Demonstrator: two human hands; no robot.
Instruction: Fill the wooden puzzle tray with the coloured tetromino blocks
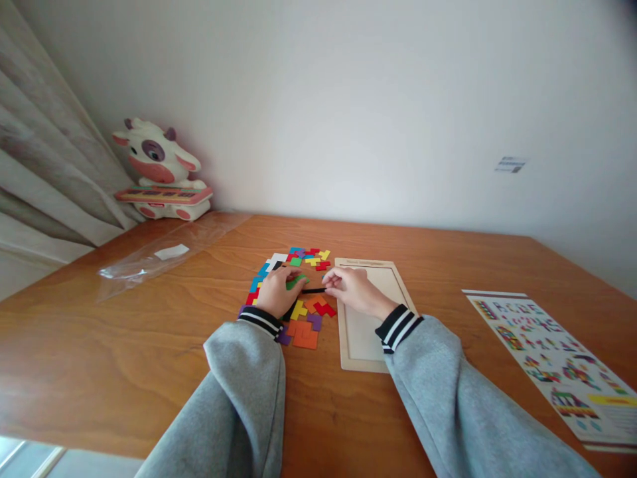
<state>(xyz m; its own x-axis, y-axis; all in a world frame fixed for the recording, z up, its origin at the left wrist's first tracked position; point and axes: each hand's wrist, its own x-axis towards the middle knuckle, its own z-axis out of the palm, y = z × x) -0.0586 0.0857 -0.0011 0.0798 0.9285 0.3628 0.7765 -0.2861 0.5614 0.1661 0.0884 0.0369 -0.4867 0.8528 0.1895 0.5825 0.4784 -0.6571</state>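
My left hand (277, 291) is over the pile of colourful flat puzzle pieces (305, 334), thumb and fingers closed around a green puzzle piece (295, 283). In my right hand (354, 291), a thin black puzzle piece (313, 291) is pinched by one end. Its other end reaches the tip of my left thumb. Below my right hand lies a pale wooden tray (365, 338) with a raised frame; my hand and sleeve cover part of it. Some pieces are hidden beneath my left hand.
A printed pattern sheet (552, 358) lies on the table at the right. To the left is a clear plastic bag (144, 262) with a white label. Behind it, a toy cow with a keyboard (164, 176) stands by the curtain (44, 139). A wall borders the table's back.
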